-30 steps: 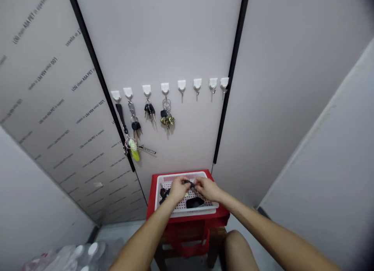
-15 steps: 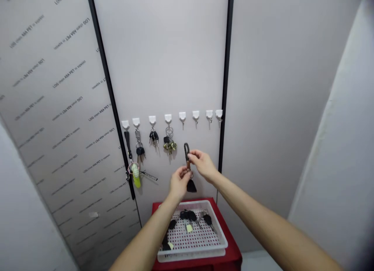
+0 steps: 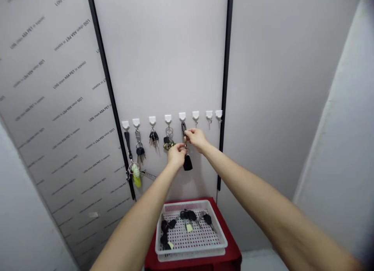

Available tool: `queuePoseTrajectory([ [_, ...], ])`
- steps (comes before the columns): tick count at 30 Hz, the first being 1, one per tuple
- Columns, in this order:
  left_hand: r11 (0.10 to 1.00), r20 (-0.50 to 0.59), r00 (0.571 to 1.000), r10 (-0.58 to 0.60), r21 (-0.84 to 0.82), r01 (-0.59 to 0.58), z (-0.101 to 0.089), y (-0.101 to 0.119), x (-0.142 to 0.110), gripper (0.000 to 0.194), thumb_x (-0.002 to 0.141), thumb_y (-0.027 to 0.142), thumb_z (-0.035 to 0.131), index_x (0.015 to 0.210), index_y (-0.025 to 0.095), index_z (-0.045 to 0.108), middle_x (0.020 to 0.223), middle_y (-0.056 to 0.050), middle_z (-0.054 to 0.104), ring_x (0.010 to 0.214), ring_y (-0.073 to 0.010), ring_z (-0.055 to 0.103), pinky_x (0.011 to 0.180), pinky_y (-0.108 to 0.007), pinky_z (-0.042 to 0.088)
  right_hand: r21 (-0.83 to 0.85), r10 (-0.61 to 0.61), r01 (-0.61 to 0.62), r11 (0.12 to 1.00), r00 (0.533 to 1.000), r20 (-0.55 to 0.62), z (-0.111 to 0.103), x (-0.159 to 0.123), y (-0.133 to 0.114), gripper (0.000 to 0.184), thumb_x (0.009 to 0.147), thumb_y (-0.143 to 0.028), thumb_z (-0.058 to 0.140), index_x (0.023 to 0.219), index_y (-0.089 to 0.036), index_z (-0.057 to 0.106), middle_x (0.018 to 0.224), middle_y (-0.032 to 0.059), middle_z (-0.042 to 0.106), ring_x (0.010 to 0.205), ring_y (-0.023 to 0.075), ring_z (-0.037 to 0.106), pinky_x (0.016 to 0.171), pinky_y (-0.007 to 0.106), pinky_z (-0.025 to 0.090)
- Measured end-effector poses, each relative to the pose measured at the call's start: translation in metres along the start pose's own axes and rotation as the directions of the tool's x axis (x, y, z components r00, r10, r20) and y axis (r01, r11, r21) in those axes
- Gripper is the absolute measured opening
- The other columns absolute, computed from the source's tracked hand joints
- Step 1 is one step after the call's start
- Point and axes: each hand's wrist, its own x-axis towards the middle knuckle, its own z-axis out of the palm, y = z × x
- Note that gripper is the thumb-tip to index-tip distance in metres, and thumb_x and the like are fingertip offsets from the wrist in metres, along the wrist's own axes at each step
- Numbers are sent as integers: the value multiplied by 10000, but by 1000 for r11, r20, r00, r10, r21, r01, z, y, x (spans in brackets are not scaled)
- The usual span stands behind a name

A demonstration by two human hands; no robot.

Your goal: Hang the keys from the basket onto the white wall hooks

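A keychain with a dark braided loop [image 3: 184,130] and a black fob [image 3: 187,162] is held up against the wall panel. My right hand [image 3: 197,139] pinches the braided loop from the right. Lower down, my left hand [image 3: 176,155] grips the keychain just above the fob. The top of the loop is at the fifth white hook [image 3: 182,116]; whether it has caught on the hook, I cannot tell. Beside my left hand, a brass key bunch [image 3: 168,138] hangs from the fourth hook, partly covered by my fingers.
Further left hang a black key bunch [image 3: 154,137], a clip with keys [image 3: 140,151] and a strap with a yellow-green charm [image 3: 136,175]. Several bare hooks [image 3: 209,115] are to the right. Below, a white perforated basket [image 3: 201,247] of keys stands on a red-covered stand [image 3: 230,245].
Both hands have moved up and slightly left with the keychain. Its loop has gone from below the hooks to the fifth hook.
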Motion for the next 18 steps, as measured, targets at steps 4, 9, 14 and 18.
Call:
queuePoseTrajectory([
  [4,999,5,999,-31,35,31,-4,-8,0,236,562,73,466,785,113,529,617,-14,559,491,-54,463,528,-185,379,-105,-105,100,989,994,-41,-2,5,12,160,625,-253,418,637,-127,516,552,-9,538,499,67,481,527,196,385],
  [9,996,24,995,-94,-7,94,-17,-34,-22,242,569,100,480,806,119,523,647,-7,550,529,-49,471,570,-183,380,-288,-265,237,928,962,-62,-12,-27,46,241,640,-233,402,833,-136,509,778,31,568,660,85,502,629,214,383],
  [14,948,107,947,-302,135,287,-28,-102,-76,192,589,116,467,771,116,529,535,19,518,469,-50,439,518,-179,364,-613,140,218,760,865,482,-15,-100,118,194,620,-141,411,731,-131,570,733,45,601,642,102,519,608,192,366],
  [18,847,108,899,-424,399,351,-28,-156,-112,191,587,94,447,755,117,535,573,2,543,505,-69,460,527,-187,361,-813,347,245,527,812,470,-5,-138,167,197,626,-202,423,737,-159,580,730,55,606,669,128,524,582,200,339],
])
